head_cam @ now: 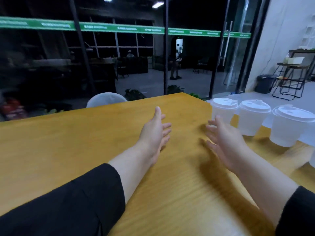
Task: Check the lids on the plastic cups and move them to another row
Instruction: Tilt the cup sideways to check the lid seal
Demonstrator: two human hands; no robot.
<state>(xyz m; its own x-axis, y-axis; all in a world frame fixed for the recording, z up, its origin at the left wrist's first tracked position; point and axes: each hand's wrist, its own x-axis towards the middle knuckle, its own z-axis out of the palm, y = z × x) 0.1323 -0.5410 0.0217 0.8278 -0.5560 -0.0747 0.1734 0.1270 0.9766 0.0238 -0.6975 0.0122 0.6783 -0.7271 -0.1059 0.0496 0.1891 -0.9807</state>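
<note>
left grip, right grip spread

table is that warm honey-yellow wood grain — cups all frosty white, lids too — sleeves plain black, green stripe across the glass

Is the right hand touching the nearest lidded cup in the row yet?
Apart. The head view shows the right hand open, with bare table showing before the middle cup.

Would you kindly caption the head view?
Open left hand and right hand above wooden table beside three lidded cups.
</note>
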